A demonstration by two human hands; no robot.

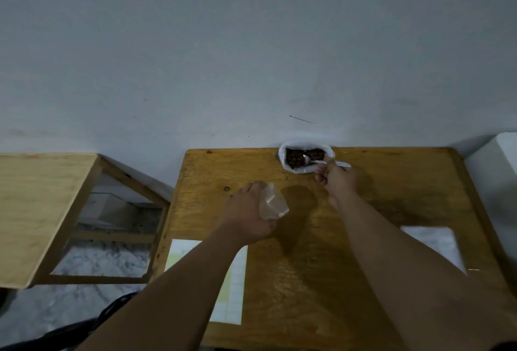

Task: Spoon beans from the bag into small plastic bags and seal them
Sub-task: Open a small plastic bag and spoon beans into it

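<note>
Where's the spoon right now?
Head view, right of centre: the right hand holds the spoon, bowl inside the open white bean bag at the far edge of the table.

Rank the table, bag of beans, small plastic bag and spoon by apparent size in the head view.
1. table
2. bag of beans and small plastic bag: look alike; the small one is nearer the camera, so unranked
3. spoon

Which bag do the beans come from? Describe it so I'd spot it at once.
Look at the wooden table, along its far edge by the grey wall. There stands the white bag, open on top and showing dark beans, with the right hand holding a spoon in it. Unlike the small clear bag in the left hand, it is opaque white.
</note>
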